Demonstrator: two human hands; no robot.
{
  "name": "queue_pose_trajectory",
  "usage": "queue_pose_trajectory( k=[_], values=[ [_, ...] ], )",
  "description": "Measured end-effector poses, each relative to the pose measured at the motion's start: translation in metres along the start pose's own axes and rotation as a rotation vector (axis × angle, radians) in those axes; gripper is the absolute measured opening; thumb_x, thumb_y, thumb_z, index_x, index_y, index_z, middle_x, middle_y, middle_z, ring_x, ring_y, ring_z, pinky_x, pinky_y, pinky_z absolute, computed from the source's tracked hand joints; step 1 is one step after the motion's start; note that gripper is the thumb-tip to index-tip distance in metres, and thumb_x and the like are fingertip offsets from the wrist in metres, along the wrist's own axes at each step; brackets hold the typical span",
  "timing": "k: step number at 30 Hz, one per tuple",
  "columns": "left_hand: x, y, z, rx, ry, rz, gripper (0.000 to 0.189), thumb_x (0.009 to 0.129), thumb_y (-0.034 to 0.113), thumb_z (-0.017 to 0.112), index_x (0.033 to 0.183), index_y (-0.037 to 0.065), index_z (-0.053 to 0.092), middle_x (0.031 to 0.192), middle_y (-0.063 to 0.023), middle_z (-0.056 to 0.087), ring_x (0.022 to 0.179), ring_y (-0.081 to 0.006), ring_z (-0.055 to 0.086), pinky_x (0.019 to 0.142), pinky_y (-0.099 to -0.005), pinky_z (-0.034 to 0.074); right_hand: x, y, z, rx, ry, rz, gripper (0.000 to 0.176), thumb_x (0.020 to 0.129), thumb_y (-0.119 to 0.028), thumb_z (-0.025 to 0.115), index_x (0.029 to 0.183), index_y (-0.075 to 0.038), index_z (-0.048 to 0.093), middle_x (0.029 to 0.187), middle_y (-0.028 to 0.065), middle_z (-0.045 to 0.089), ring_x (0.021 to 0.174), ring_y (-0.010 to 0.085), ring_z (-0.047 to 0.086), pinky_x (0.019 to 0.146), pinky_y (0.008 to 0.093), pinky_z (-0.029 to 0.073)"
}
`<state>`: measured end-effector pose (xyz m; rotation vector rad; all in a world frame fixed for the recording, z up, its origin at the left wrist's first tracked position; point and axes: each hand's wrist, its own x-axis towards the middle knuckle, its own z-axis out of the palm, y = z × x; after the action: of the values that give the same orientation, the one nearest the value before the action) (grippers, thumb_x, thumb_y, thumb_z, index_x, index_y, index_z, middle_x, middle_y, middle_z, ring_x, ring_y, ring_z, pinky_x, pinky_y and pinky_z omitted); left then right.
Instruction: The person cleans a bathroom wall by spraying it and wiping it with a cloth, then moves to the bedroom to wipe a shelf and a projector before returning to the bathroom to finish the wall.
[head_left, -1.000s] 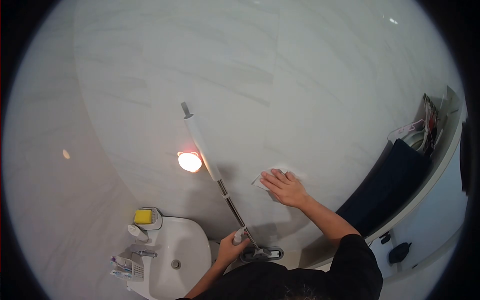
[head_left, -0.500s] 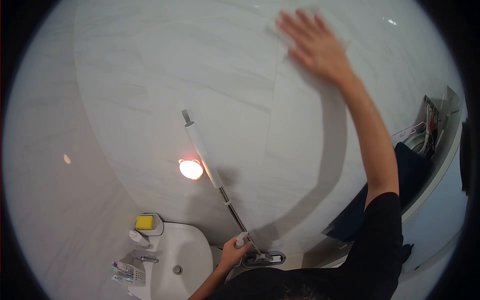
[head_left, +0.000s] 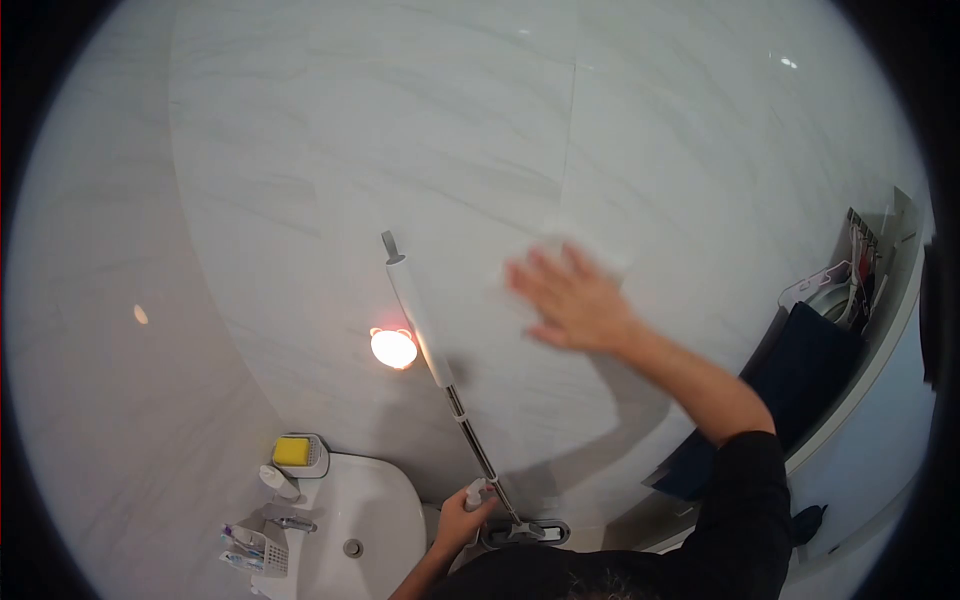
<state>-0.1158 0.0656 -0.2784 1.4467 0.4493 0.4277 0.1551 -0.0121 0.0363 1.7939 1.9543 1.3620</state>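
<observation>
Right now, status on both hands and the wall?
Left hand gripping white bottle. Right hand spread, blurred, against or just off marbled wall. Mop standing close beside left hand.

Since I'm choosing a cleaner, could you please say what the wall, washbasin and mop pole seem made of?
Wall: perhaps marble or tile, faintly glossy, with grey veins and reflections.
Washbasin: likely glazed ceramic, smooth white sheen.
Mop pole: bright-streaked, apparently polished metal below; matte white sleeve above, possibly plastic.
</observation>
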Motion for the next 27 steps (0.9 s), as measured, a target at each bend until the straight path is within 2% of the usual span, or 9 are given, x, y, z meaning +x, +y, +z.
queue_pose_trajectory(
  k=[4, 7, 10, 12, 17, 18, 19, 24, 27],
  values=[
    [0.001, -0.003, -0.005, -0.043, 0.006, 0.005, 0.03, 0.088, 0.02, 0.076, 0.114, 0.007, 0.07, 0.069, 0.0024, 0.061, 0.057, -0.0062, 0.057, 0.054, -0.0246, 0.044, -0.067, -0.076, 0.066, 0.135, -0.128, -0.232, 0.069, 0.096, -0.051, 0.054, 0.153, -0.014, 0.039, 0.162, 0.0, 0.034, 0.147, 0.0201, 0.034, 0.118, 0.0462, 0.029],
    [0.0, -0.004, -0.009, 0.01, -0.002, 0.029, 0.03, 0.088, 0.02, 0.076, 0.114, 0.007, 0.07, 0.069, 0.002, 0.061, 0.057, -0.0063, 0.057, 0.054, -0.0245, 0.044, -0.056, -0.058, 0.062, 0.13, -0.121, -0.417, 0.065, 0.099, -0.048, 0.05, 0.154, -0.016, 0.037, 0.162, -0.0006, 0.033, 0.146, 0.0188, 0.035, 0.118, 0.0428, 0.029],
    [0.008, -0.012, -0.006, 0.026, -0.015, 0.02, 0.03, 0.088, 0.02, 0.076, 0.114, 0.007, 0.07, 0.069, 0.0019, 0.061, 0.057, -0.0063, 0.057, 0.054, -0.0245, 0.044, -0.01, -0.004, 0.024, 0.108, -0.054, -0.254, 0.066, 0.098, -0.045, 0.053, 0.155, -0.018, 0.034, 0.163, 0.0002, 0.03, 0.149, 0.0226, 0.031, 0.122, 0.0481, 0.024],
    [0.01, -0.011, -0.002, 0.01, -0.031, -0.004, 0.03, 0.087, 0.02, 0.077, 0.114, 0.007, 0.07, 0.069, 0.0018, 0.062, 0.058, -0.0061, 0.057, 0.054, -0.0244, 0.044, 0.037, 0.042, -0.027, 0.036, 0.078, -0.089, 0.064, 0.091, -0.042, 0.064, 0.148, -0.019, 0.046, 0.16, 0.0007, 0.037, 0.146, 0.026, 0.036, 0.12, 0.0524, 0.026],
    [0.013, 0.005, 0.014, 0.033, -0.042, -0.017, 0.031, 0.088, 0.021, 0.077, 0.113, 0.006, 0.07, 0.071, 0.0014, 0.063, 0.058, -0.0061, 0.057, 0.054, -0.0242, 0.044, 0.123, 0.187, -0.104, -0.272, 0.408, 0.188, 0.066, 0.093, -0.048, 0.058, 0.151, -0.02, 0.044, 0.159, 0.0027, 0.04, 0.147, 0.0318, 0.034, 0.121, 0.0541, 0.021],
    [0.012, 0.007, 0.016, 0.056, -0.034, -0.002, 0.031, 0.088, 0.021, 0.077, 0.113, 0.005, 0.07, 0.072, 0.0011, 0.063, 0.058, -0.0062, 0.057, 0.054, -0.0242, 0.044, 0.137, 0.225, -0.127, -0.245, 0.108, 0.532, 0.066, 0.094, -0.049, 0.057, 0.152, -0.02, 0.043, 0.16, 0.0037, 0.038, 0.149, 0.0305, 0.03, 0.122, 0.0545, 0.019],
    [0.01, 0.008, 0.016, 0.066, -0.031, -0.02, 0.031, 0.088, 0.021, 0.077, 0.113, 0.005, 0.07, 0.072, 0.0011, 0.063, 0.058, -0.0062, 0.057, 0.054, -0.0242, 0.044, 0.132, 0.203, -0.164, -0.309, 0.314, 0.485, 0.061, 0.106, -0.046, 0.033, 0.159, -0.016, 0.027, 0.167, 0.0076, 0.02, 0.155, 0.0282, 0.012, 0.126, 0.0473, 0.006],
    [-0.001, 0.009, 0.008, -0.028, 0.032, -0.028, 0.029, 0.089, 0.019, 0.075, 0.113, 0.003, 0.069, 0.071, 0.0014, 0.062, 0.057, -0.0068, 0.057, 0.054, -0.0243, 0.044, 0.094, 0.185, -0.139, -0.314, 0.305, 0.54, 0.067, 0.104, -0.05, 0.036, 0.16, -0.016, 0.026, 0.168, 0.0078, 0.018, 0.155, 0.0292, 0.01, 0.126, 0.0469, 0.005],
    [-0.005, -0.002, -0.002, -0.035, 0.052, -0.05, 0.028, 0.089, 0.017, 0.074, 0.113, 0.003, 0.068, 0.07, 0.0016, 0.061, 0.057, -0.007, 0.057, 0.054, -0.0246, 0.044, 0.038, 0.135, -0.066, -0.26, 0.335, 0.306, 0.075, 0.09, -0.052, 0.06, 0.154, -0.019, 0.04, 0.162, 0.0043, 0.034, 0.15, 0.0302, 0.028, 0.122, 0.0565, 0.016]
  ],
)
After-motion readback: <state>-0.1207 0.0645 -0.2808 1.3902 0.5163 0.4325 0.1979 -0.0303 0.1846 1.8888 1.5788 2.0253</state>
